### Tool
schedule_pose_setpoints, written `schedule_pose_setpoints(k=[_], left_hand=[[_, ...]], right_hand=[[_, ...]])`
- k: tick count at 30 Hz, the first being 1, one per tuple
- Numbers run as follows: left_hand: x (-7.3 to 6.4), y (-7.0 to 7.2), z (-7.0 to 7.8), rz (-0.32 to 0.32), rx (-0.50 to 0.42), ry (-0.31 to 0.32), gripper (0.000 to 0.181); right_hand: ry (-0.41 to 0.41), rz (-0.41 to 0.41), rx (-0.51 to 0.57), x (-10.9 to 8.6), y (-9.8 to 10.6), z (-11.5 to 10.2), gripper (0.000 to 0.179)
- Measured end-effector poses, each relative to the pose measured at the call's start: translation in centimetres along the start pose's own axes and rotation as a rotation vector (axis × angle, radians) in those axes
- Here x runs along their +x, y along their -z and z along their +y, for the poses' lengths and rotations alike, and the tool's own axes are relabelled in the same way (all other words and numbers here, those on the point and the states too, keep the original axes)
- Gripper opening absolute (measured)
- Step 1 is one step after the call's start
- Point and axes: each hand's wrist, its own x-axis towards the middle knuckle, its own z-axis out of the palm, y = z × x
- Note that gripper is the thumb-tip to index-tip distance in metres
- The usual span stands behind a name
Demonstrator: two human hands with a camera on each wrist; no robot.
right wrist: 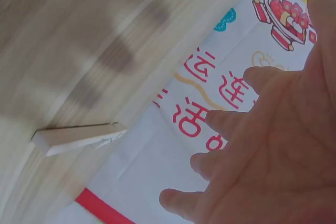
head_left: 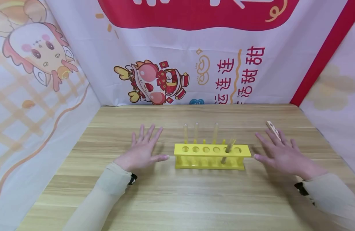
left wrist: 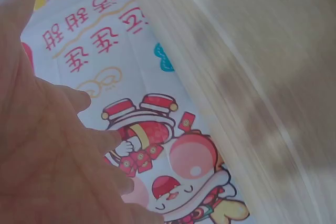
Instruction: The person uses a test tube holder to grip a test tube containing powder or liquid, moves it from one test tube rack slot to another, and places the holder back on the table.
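Observation:
A yellow test tube rack (head_left: 200, 155) stands on the wooden table between my hands. Three clear test tubes (head_left: 196, 132) sit upside down on pegs along its back. Another tube (head_left: 230, 146) leans in a hole near the rack's right end. My left hand (head_left: 142, 152) hovers left of the rack, its fingers spread and its palm facing down. To the right, my right hand (head_left: 285, 157) is held likewise, thumb near the rack's end. Just beyond its fingers lies a wooden clip (right wrist: 79, 137), partly hidden in the head view. Neither hand holds anything.
The wood-grain table (head_left: 177, 199) ends at a printed cloth backdrop (head_left: 177, 45) behind the rack. Cloth also hangs along the left side (head_left: 36, 122) and the right side (head_left: 336, 106). Both hands cast shadows on the tabletop.

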Motion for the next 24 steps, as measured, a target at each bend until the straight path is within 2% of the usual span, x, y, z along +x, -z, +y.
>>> schedule_pose_setpoints(k=[6, 9, 14, 19, 24], left_hand=[[0.1, -0.2, 0.4, -0.029, -0.154, -0.053, 0.101], [0.4, -0.6, 0.7, -0.038, -0.223, -0.076, 0.098], [1.3, -1.2, 1.3, -0.059, -0.391, -0.104, 0.088], [2.4, -1.9, 1.9, -0.096, -0.575, -0.103, 0.062], [3.1, -2.7, 2.1, -0.101, -0.702, -0.129, 0.034]], right_hand=[[-0.006, 0.010, 0.030, 0.3, 0.1, 1.7, 0.083], [-0.017, 0.018, 0.037, 0.7, 0.0, 3.2, 0.082], [-0.049, 0.058, 0.004, 1.5, -0.2, 6.2, 0.080], [-0.129, 0.060, 0.044, 2.2, 0.2, 8.7, 0.068], [-0.168, 0.049, 0.034, 2.9, 0.0, 9.5, 0.059]])
